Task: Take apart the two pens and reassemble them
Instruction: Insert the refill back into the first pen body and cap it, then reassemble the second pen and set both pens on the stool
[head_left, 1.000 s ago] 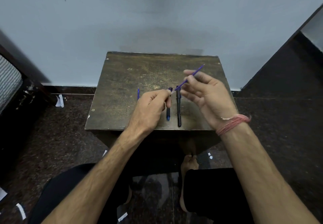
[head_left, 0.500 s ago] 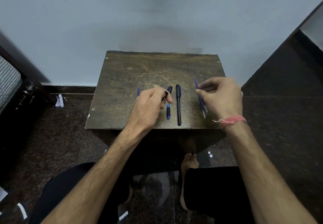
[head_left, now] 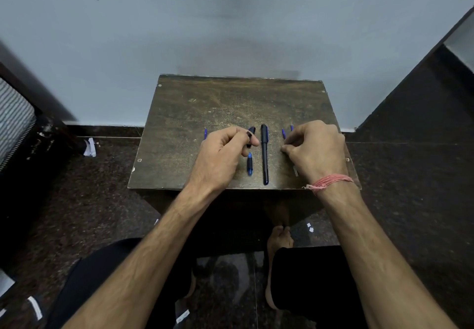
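A whole black pen [head_left: 264, 154] lies lengthwise in the middle of the small brown table [head_left: 230, 97]. Left of it lies a short blue tip piece [head_left: 249, 165]. My left hand [head_left: 220, 154] pinches a black pen barrel piece [head_left: 251, 132] between thumb and forefinger, just above the tip piece. My right hand [head_left: 316, 149] rests low on the table right of the pen, fingers closed on thin blue refills [head_left: 283, 133]; their far ends stick out past my fingers and a pale end [head_left: 295, 171] shows under my wrist. A thin blue part [head_left: 205, 133] peeks out left of my left hand.
The table stands against a pale wall, with dark stone floor around it. A dark piece of furniture [head_left: 30, 133] is at the left, a dark panel [head_left: 423, 97] at the right. Paper scraps [head_left: 89, 147] lie on the floor. My knees and a bare foot sit below the table's front edge.
My right hand has carried the blue refills from above the pen down to the table on its right. My left hand has stayed in place on the black barrel piece.
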